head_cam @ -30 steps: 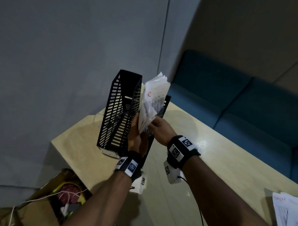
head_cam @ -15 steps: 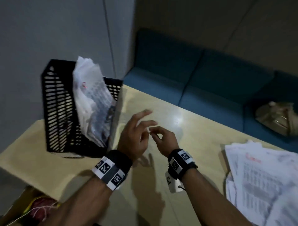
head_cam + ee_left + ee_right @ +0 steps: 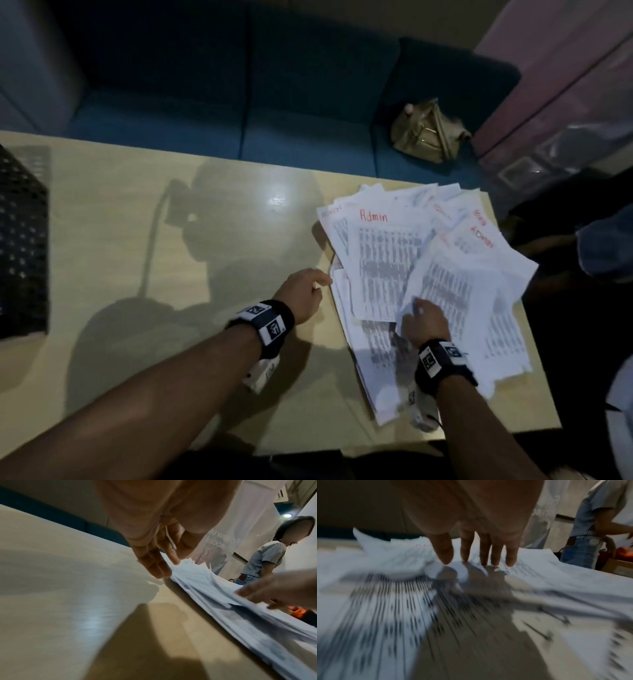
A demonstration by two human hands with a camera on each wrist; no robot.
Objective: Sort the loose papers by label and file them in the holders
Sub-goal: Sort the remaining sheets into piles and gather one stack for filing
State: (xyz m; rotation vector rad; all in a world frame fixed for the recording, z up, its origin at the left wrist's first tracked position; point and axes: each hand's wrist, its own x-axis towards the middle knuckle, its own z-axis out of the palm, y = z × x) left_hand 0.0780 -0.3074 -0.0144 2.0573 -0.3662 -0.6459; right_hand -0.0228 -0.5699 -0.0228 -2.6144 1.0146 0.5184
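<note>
Messy heap of white papers [image 3: 421, 274] with red "Admin" scrawls on the counter [image 3: 171, 240], right hand [image 3: 424, 323] spread flat on top, left hand [image 3: 303, 291] relaxed at its edge.

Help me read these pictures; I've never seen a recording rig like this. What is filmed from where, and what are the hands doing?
No machine here: a person works bare-handed, wearing cameras. One picture looks down from the head; the other two look along each wrist. A messy pile of papers, some labelled Admin in red, lies on the table. The right hand rests straight fingers on the pile; the left hand touches its edge. Neither holds anything. A black holder stands at the far left.
</note>
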